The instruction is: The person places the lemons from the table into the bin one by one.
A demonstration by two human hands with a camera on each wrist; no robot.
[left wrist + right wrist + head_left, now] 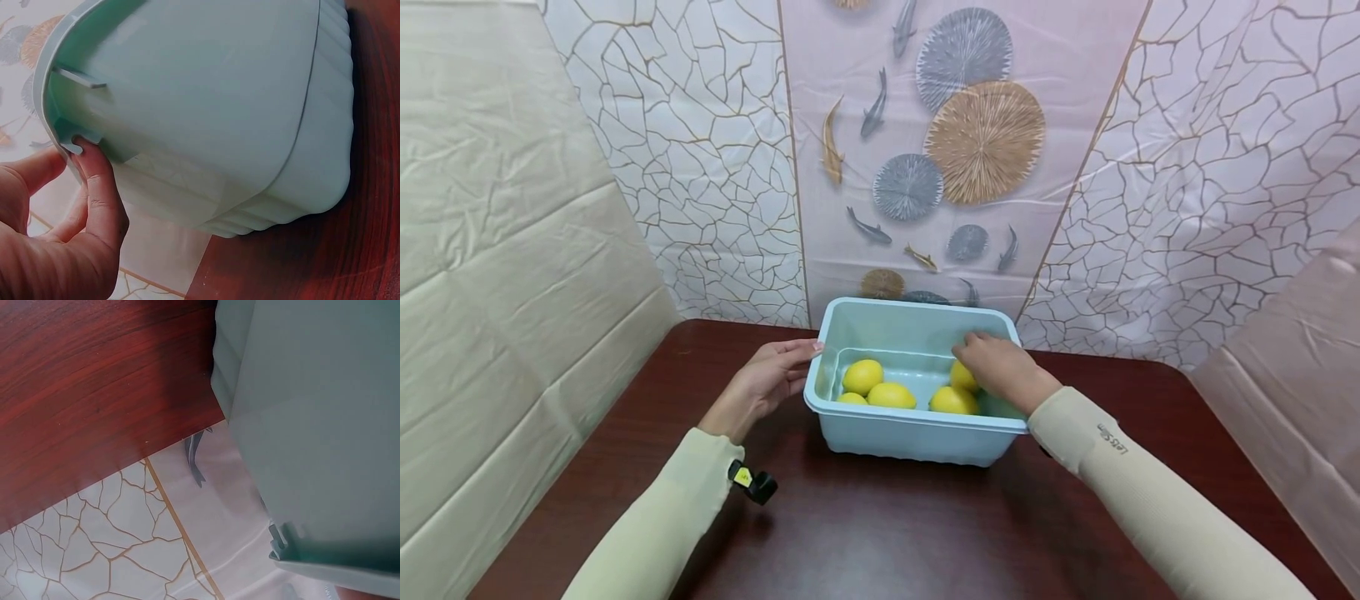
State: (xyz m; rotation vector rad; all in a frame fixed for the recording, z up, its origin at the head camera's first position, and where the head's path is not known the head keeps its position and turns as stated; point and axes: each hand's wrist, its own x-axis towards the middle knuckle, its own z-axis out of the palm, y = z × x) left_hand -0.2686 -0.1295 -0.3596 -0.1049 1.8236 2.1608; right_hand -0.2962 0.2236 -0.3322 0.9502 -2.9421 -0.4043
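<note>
A light blue plastic tub (917,429) stands on the dark table with several lemons (891,395) on its floor. My left hand (769,375) grips its left end; in the left wrist view the thumb lies at the rim and a bent finger (100,194) hooks underneath by a small tab. Reaching over the right end, my right hand (1000,367) is inside the tub, its fingers curled over a lemon (962,379) at the right. The palm side and fingertips of that hand are hidden. The right wrist view shows mainly the tub's outer end wall (319,437).
The reddish-brown table (880,533) extends in front of the tub and to both sides. Behind it hangs a patterned cloth (722,167) with fish and round designs. Plain creased cloth (497,250) closes off the left side, and more cloth (1292,375) the right.
</note>
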